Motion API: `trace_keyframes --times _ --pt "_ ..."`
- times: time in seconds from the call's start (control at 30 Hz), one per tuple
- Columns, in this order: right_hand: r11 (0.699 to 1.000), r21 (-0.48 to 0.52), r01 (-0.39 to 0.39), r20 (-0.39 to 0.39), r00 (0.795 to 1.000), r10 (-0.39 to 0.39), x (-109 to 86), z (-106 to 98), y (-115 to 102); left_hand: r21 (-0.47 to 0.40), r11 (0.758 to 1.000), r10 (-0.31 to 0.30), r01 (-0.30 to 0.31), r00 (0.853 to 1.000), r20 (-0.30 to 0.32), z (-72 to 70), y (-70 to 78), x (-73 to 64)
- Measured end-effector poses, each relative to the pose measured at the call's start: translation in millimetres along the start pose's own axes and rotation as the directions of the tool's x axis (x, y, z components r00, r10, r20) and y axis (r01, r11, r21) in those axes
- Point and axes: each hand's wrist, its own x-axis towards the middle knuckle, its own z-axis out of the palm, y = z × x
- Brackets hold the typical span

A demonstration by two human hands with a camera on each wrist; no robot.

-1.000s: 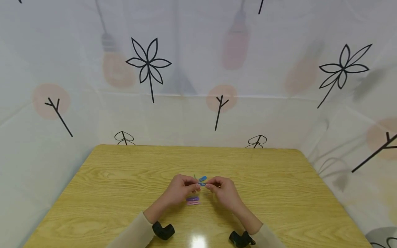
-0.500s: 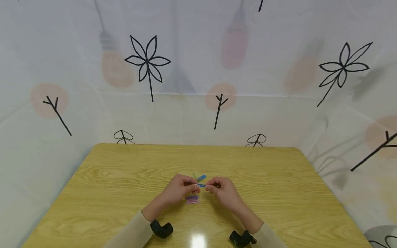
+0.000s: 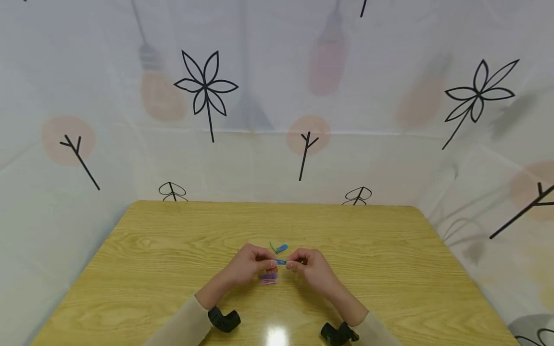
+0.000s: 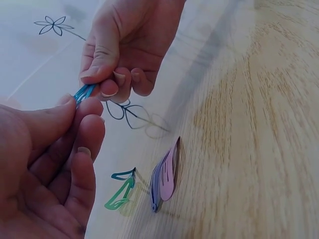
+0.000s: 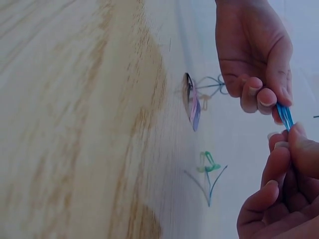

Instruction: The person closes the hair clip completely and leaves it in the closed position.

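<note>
Both hands hold one blue snap hair clip [image 3: 281,262] between them, raised over the table. My left hand [image 3: 252,262] pinches its left end between thumb and fingertips, and my right hand [image 3: 309,265] does likewise at the right end. The wrist views show only the middle of the blue clip [image 4: 84,92], with fingertips covering both ends. Just beyond the hands lie a second blue clip [image 3: 282,248] and a green clip [image 3: 272,247], their ends close together. Nearer me, a purple clip [image 3: 268,276] and a pink clip [image 3: 269,282] lie side by side.
The wood-grain table [image 3: 182,230] stretches out on both sides of the hands. A patterned white cloth [image 3: 242,168] hangs behind it and along its sides. Black devices [image 3: 224,319] are strapped at both wrists.
Both hands, still pinching the blue hair clip, have come slightly toward me. The clips on the table lie as before, and more of the far blue and green ones shows.
</note>
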Motion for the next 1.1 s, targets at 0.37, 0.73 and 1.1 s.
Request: trace_keyframes --times 0.37,0.73,1.1 --pt "1.000 0.020 0.002 0.054 0.999 -0.003 -1.1 -2.4 -2.5 -0.035 0.999 -0.008 0.009 0.999 0.045 -1.4 3.4 -0.8" --pt "1.000 -0.010 -0.012 0.033 0.999 0.012 3.0 -0.6 4.1 0.043 0.999 -0.019 0.018 1.000 0.020 -4.3 2.4 -3.1" --pt "0.999 -0.052 -0.003 0.044 0.999 0.005 7.9 4.2 2.5 0.121 0.992 -0.015 0.022 0.998 -0.054 -11.6 0.2 -6.5"
